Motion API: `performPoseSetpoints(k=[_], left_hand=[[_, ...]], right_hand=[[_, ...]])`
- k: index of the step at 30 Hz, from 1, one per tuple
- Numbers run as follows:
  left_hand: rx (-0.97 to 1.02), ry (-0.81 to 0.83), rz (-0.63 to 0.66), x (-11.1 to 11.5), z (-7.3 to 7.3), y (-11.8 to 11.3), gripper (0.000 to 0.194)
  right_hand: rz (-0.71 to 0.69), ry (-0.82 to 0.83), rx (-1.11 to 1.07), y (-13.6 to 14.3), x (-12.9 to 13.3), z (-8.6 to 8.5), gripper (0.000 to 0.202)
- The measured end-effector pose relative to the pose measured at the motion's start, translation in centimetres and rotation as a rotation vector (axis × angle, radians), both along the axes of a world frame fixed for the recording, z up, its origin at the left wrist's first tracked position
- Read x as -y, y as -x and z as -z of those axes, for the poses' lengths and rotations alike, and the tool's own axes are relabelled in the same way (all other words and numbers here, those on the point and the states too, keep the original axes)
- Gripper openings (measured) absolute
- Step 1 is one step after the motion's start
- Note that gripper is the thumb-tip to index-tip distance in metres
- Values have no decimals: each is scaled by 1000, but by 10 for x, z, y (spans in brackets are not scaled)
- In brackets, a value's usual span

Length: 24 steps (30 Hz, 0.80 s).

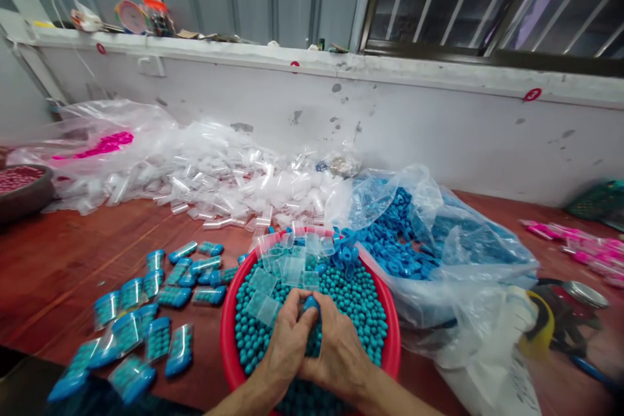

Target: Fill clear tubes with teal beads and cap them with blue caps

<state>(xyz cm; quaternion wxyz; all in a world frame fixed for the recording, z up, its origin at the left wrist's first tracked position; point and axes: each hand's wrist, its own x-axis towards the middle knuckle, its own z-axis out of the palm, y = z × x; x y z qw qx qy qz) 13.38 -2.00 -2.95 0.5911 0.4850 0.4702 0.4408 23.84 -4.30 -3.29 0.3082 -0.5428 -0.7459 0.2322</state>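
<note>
Red tabletop (pixel 207 338) below, left hand (pixel 286 341) and right hand (pixel 338 341) pinch a rounded blue piece (pixel 310 303).

A: Arms?
B: Both bare. Left forearm (pixel 246 398) and right forearm (pixel 392 398) reach forward, angled inward to meet.
A: Hands?
B: Left hand (pixel 283 341) and right hand (pixel 341 348) together, low in front of the body. Right one shows its back.
A: Grip?
B: Both pinching in at the front, fingers bent. Left thumb (pixel 306 318) stretches across toward the right hand.
A: Contact?
B: Hands look to meet lower down too, small gap between. Exact touch there unclear.
A: Wrists?
B: Apart, behind the joined hands.
</note>
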Motion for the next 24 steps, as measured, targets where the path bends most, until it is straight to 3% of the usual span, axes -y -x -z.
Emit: performPoseSetpoints(k=[3, 8, 13, 16, 20, 24], left_hand=[[114, 33, 52, 0, 1, 4, 24], [315, 116, 179, 0, 2, 11, 38], [203, 55, 136, 4, 5, 10, 24], [72, -1, 59, 7, 6, 7, 13], [-41, -112, -15, 9, 6, 6, 5], [2, -93, 23, 7, 4, 10, 14]], right_hand=[[-77, 90, -139, -5, -4, 1, 76], [-113, 258, -313, -13, -7, 3, 98], [-129, 42, -66, -6, -2, -4, 69], [-69, -81, 97, -1, 1, 2, 73], [-76, -116, 94, 3, 2, 12, 79], [-103, -31, -50, 0, 3, 5, 77]])
